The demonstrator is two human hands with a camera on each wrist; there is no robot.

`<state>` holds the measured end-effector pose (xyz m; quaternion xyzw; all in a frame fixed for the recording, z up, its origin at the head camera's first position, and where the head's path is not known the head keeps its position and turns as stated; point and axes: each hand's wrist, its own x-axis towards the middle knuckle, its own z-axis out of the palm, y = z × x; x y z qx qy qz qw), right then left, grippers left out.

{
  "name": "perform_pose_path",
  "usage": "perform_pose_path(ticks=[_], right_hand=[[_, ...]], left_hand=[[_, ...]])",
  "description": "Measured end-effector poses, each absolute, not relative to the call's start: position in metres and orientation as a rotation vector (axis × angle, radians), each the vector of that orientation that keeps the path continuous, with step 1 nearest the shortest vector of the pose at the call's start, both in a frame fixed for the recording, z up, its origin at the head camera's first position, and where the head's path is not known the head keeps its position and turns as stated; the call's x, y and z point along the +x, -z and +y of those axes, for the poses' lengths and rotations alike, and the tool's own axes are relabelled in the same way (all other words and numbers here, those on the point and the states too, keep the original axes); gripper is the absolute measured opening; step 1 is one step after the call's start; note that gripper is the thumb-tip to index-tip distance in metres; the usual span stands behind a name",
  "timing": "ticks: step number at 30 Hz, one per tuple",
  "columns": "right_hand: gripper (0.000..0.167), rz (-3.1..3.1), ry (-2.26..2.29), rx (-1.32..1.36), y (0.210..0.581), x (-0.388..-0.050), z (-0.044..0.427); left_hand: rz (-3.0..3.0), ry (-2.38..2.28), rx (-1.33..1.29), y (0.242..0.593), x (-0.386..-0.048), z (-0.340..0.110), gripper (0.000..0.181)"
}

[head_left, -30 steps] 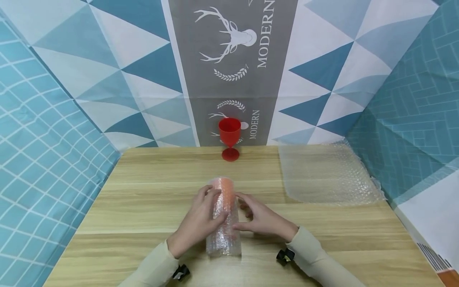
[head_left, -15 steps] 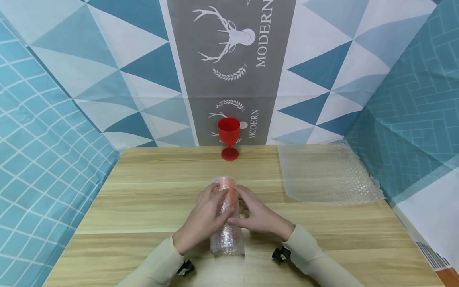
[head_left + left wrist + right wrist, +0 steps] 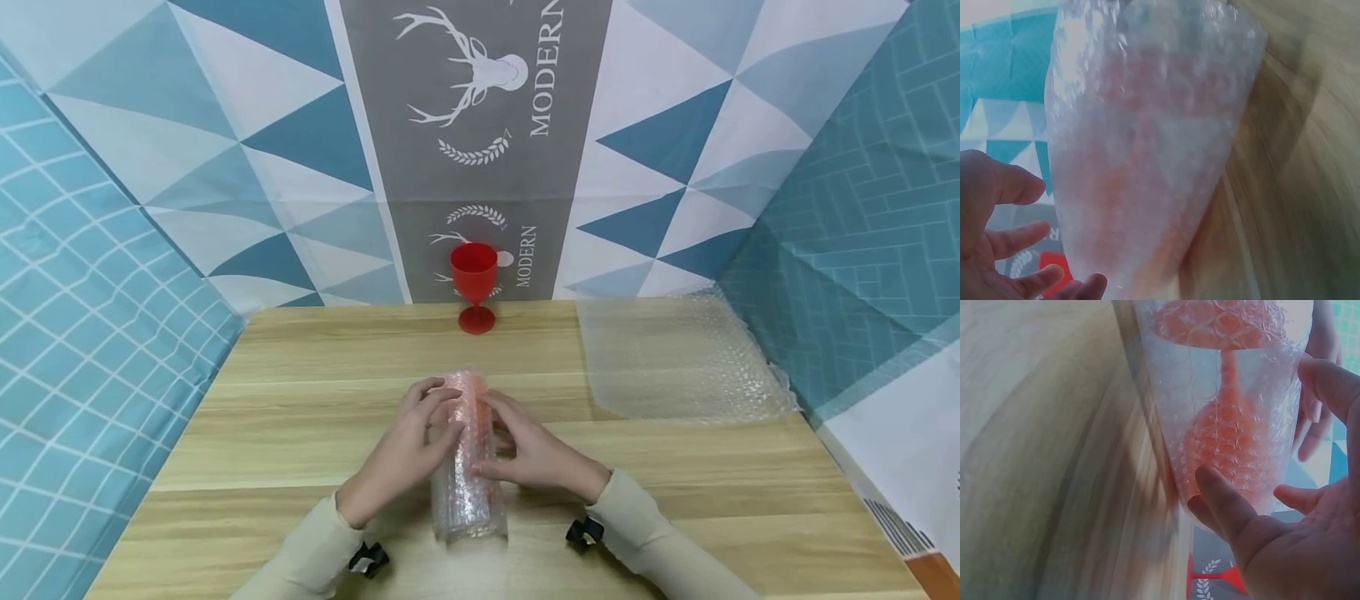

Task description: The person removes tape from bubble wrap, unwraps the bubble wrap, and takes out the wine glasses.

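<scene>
A red goblet wrapped in bubble wrap [image 3: 467, 492] lies lengthwise on the wooden table, its red stem and bowl showing through the clear layers in the right wrist view. My left hand [image 3: 405, 442] hovers over its left side with loosely bent, spread fingers; in the left wrist view the fingertips [image 3: 1054, 272] look apart from the wrap or barely at it. On the right side, my right hand [image 3: 532, 450] holds the bundle, thumb on top and fingers curved along its side. The fingers' contact on the underside is hidden.
A bare red goblet [image 3: 475, 283] stands upright at the table's back edge by the patterned wall. A flat sheet of bubble wrap [image 3: 675, 358] lies at the back right. Tiled cloth walls [image 3: 97, 333] border the table on both sides.
The bundle shifted slightly right, then back left. My left hand reached further over it half a second ago and has since drawn back left; my right thumb stays on the wrap.
</scene>
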<state>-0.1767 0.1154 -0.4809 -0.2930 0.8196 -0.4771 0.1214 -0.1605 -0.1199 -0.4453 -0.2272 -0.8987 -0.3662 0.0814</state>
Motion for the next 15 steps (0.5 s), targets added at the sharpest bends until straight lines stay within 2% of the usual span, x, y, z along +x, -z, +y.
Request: perform_pose_path(ticks=[15], right_hand=[[0.102,2.129,1.589,-0.809,0.489,-0.176,0.114]], left_hand=[[-2.721,1.244,-0.526,0.469,-0.156,-0.153,0.049]])
